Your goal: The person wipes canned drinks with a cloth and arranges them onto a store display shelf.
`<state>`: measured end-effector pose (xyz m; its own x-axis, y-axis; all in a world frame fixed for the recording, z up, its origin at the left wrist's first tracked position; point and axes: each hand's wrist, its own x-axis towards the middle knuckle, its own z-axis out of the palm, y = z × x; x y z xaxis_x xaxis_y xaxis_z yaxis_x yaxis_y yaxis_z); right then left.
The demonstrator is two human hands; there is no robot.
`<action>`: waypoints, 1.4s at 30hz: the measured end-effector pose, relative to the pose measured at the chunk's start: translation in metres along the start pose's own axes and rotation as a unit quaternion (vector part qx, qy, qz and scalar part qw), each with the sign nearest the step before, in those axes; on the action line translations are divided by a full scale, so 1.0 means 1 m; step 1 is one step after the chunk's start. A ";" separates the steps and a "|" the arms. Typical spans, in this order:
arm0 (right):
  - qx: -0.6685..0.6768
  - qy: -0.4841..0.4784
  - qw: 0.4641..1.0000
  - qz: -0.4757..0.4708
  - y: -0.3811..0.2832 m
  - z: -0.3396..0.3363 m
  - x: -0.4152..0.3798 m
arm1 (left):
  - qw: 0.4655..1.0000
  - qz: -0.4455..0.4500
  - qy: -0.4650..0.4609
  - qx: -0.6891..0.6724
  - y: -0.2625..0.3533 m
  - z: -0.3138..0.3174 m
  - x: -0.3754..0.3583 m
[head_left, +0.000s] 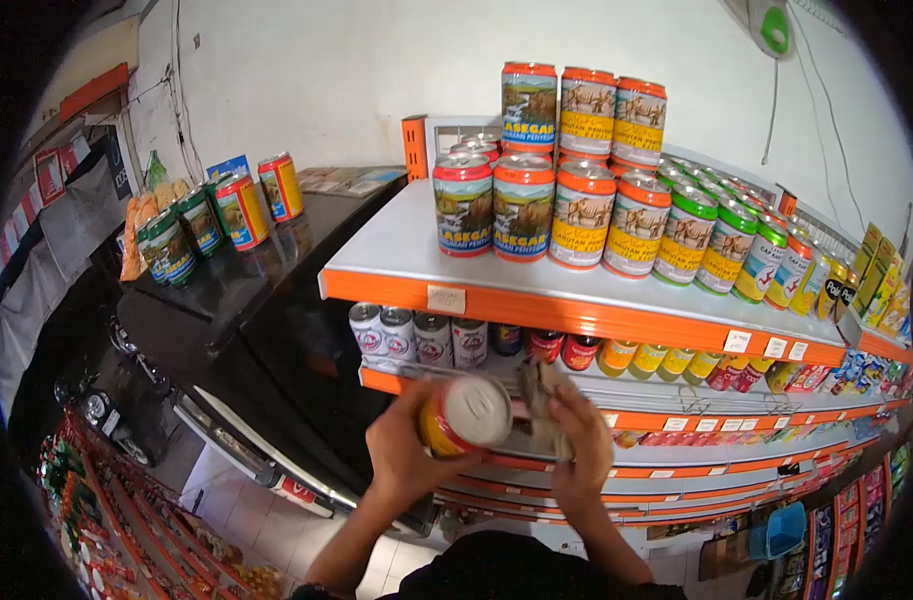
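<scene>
In front of the shelf, my left hand point(394, 448) is wrapped round a drink can point(476, 412) with a yellow and red side. The can is tilted so that its pale top with the pull tab faces me. Just to its right, my right hand point(584, 445) grips a crumpled greyish cloth point(544, 415). The cloth is close to the can's side, apart from its top. Behind both hands are the orange-edged lower shelves, with white cans point(398, 335) at their left end.
Rows of drink cans point(581, 215) stand on the top shelf point(376, 245), some stacked two high. More cans point(241, 212) sit on a dark cabinet point(276, 262) at the left. Lower left is another stocked rack point(126, 530); a blue basket point(779, 530) is at lower right.
</scene>
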<state>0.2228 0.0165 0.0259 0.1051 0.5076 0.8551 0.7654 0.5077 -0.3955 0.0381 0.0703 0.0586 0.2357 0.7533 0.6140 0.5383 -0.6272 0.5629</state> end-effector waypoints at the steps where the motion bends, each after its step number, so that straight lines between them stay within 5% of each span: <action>1: -0.014 -0.006 1.000 0.018 0.003 -0.005 -0.001 | 0.994 -0.004 0.051 -0.097 -0.003 -0.003 0.003; 3: -0.023 -0.014 0.999 0.029 0.005 -0.004 -0.006 | 0.975 0.001 0.035 -0.220 -0.005 -0.015 0.023; 5: 0.104 -0.011 0.992 0.071 0.008 0.000 -0.022 | 0.851 -0.151 -0.032 -0.502 -0.004 -0.023 0.035; 6: 0.108 -0.014 0.991 0.071 0.003 0.001 -0.023 | 0.852 -0.154 -0.029 -0.499 -0.002 -0.027 0.039; 8: 0.112 0.041 0.993 -0.013 -0.014 0.005 -0.021 | 0.628 -0.296 -0.057 -0.717 0.004 -0.032 0.046; 9: 0.114 0.045 0.992 -0.010 -0.020 0.006 -0.023 | 0.631 -0.298 -0.059 -0.714 0.007 -0.029 0.046; 12: -0.023 -0.005 0.978 -0.205 -0.028 0.007 -0.029 | 0.585 -0.342 -0.039 -0.734 0.013 -0.007 0.044; 15: -0.065 0.025 0.982 -0.176 -0.029 0.025 -0.016 | 0.543 -0.357 -0.143 -0.746 0.015 0.003 0.034; 19: -0.121 -0.064 0.984 -0.112 -0.044 0.016 0.007 | 0.541 -0.357 -0.140 -0.749 0.019 0.004 0.028; 21: -0.130 -0.083 0.983 -0.096 -0.037 0.018 0.008 | 0.667 -0.324 -0.036 -0.670 0.011 0.007 0.028; 23: -0.135 -0.094 0.983 -0.080 -0.023 0.021 0.003 | 0.649 -0.319 -0.008 -0.691 -0.009 0.010 0.023; 25: 0.002 -0.033 0.999 0.003 0.000 0.022 -0.006 | 0.730 -0.280 0.018 -0.623 -0.017 0.005 0.021; 27: 0.035 0.027 0.999 0.000 0.002 0.018 -0.004 | 0.718 -0.274 -0.019 -0.640 -0.013 -0.002 0.023; 30: 0.012 -0.128 0.975 -0.182 -0.021 0.001 0.014 | 0.653 -0.359 -0.114 -0.657 -0.003 0.002 0.022; 34: -0.047 -0.138 0.976 -0.159 -0.014 -0.009 0.064 | 0.684 -0.351 -0.152 -0.621 0.009 0.019 0.001; 39: -0.017 -0.232 0.937 -0.260 -0.010 -0.024 0.024 | 0.663 -0.328 -0.063 -0.670 0.011 0.005 0.005; 42: 0.006 -0.195 0.953 -0.232 -0.014 -0.033 0.001 | 0.685 -0.287 -0.049 -0.667 0.000 0.001 0.002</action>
<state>0.2329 -0.0131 0.0435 -0.4884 0.4453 0.7504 0.6640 0.7476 -0.0115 0.0394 0.0720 0.0591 0.3839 0.9203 0.0755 -0.6389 0.2057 0.7413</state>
